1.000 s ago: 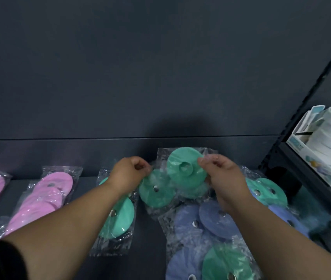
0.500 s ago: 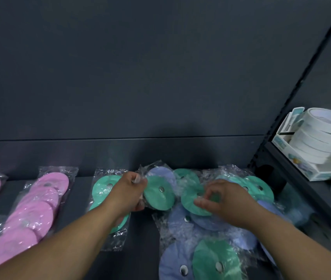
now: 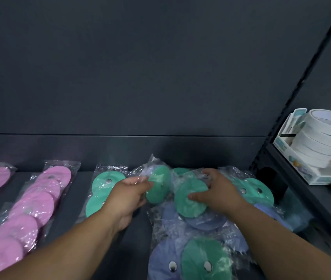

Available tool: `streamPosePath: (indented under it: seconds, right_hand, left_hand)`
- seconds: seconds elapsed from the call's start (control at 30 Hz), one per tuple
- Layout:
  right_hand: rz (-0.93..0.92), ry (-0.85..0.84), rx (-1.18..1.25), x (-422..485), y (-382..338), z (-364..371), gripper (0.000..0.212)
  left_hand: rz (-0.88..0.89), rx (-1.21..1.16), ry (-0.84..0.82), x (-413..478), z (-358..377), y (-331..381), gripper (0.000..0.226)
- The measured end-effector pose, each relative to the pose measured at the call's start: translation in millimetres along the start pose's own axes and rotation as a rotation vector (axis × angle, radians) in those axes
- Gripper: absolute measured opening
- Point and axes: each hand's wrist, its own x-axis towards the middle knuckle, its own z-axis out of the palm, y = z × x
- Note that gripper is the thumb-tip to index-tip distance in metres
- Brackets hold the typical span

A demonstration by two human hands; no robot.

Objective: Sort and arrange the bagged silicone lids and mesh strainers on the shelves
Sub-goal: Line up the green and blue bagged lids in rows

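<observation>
Observed: the person's left hand [image 3: 128, 196] is pinching the crinkled clear film around a round teal-green silicone lid [image 3: 157, 187], which is tilting up near the back of the dark shelf [image 3: 136, 239]. The right hand [image 3: 219, 194] is grasping a second bagged green lid [image 3: 190, 199], with its fingers arching over the far edge and its thumb pressing on the face. I cannot tell whether the two lids are sharing one bag.

Both lids are sitting over the loose pile of mixed blue and green bagged lids [image 3: 190, 249]. A flat bag of green lids [image 3: 104, 188] is lying just beside the left wrist, and the pink bagged lids [image 3: 39, 203] are lying farther left.

Risks, in my judgement:
- The left hand is gripping film rather than silicone, so the bag may slide out or the lid may shift inside it.
- Pulling either lid sideways is likely to drag blue bags along, since the film layers are overlapping.
- The left forearm is passing over the flat bag of green lids and could knock it askew.

The white tape rolls [image 3: 318, 142] on the neighbouring shelf are well apart from both hands. No mesh strainers are showing.
</observation>
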Motion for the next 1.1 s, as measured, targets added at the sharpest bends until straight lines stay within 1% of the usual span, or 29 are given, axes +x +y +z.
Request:
streamPosePath:
  seconds: [0.07, 0.17, 0.2, 0.27, 0.3, 0.37, 0.4, 0.47, 0.5, 0.6, 0.7, 0.83, 0.87, 0.97, 1.0, 1.03, 1.1]
  right_hand:
    - [0.02, 0.04, 0.176, 3.9, 0.6, -2.2, 0.074]
    - [0.024, 0.084, 0.414, 7.8, -2.2, -2.4, 0.07]
    - [0.01, 0.087, 0.48, 7.0, -5.9, -0.8, 0.065]
    - [-0.026, 0.068, 0.563, 1.7, -16.3, 4.0, 0.045]
    - [-0.042, 0.049, 0.587, -1.8, -22.2, 7.8, 0.037]
    - [-0.054, 0.006, 0.612, -8.7, -31.8, 18.1, 0.029]
    - [-0.054, -0.015, 0.621, -13.5, -36.8, 23.9, 0.027]
    - [-0.039, -0.076, 0.644, -24.1, -44.2, 36.5, 0.023]
    - [-0.023, -0.109, 0.662, -29.9, -47.3, 42.9, 0.02]
    - [0.013, -0.188, 0.674, -47.3, -53.6, 60.3, 0.015]
    - [0.076, -0.203, 0.701, -63.4, -56.0, 78.3, 0.013]
    - [0.15, -0.185, 0.728, -80.3, -53.6, 100.1, 0.014]
    - [0.164, -0.187, 0.731, -83.9, -52.9, 104.9, 0.015]
    - [0.213, -0.187, 0.732, -93.5, -51.4, 122.4, 0.017]
    - [0.233, -0.198, 0.742, -97.4, -51.6, 128.8, 0.015]
    - [0.252, -0.216, 0.746, -101.1, -51.4, 135.1, 0.013]
    - [0.291, -0.266, 0.714, -109.9, -53.8, 146.3, 0.009]
  left_hand:
    - [0.052, -0.011, -0.027, -6.6, -4.7, 5.8, 0.01]
    - [0.15, -0.109, -0.01, -18.2, -17.1, 15.4, 0.01]
    - [0.183, -0.15, 0.014, -22.8, -23.4, 18.8, 0.01]
    - [0.241, -0.218, 0.076, -31.3, -40.4, 23.9, 0.005]
    - [0.258, -0.247, 0.104, -34.7, -50.9, 24.7, 0.008]
    - [0.242, -0.25, 0.144, -42.4, -70.9, 24.4, 0.018]
    - [0.214, -0.223, 0.177, -45.3, -80.2, 22.9, 0.018]
    - [0.126, -0.135, 0.23, -49.1, -98.5, 16.2, 0.017]
    - [0.07, -0.076, 0.23, -50.3, -107.3, 11.8, 0.017]
    - [-0.09, 0.086, 0.151, -50.8, -127.5, -2.6, 0.02]
    - [-0.113, 0.212, 0.126, -44.1, -135.0, -16.1, 0.019]
    - [-0.006, 0.254, 0.1, -29.0, -133.0, -19.8, 0.027]
    - [0.048, 0.321, 0.096, -25.9, -133.4, -19.6, 0.031]
    - [0.28, 0.847, 0.143, -23.7, -142.5, -20.9, 0.044]
    - [0.347, 0.936, 0.162, -25.0, -147.4, -23.3, 0.046]
    - [0.388, 0.968, 0.156, -27.4, -152.1, -26.0, 0.045]
    - [0.427, 0.925, 0.118, -35.3, -159.8, -31.4, 0.033]
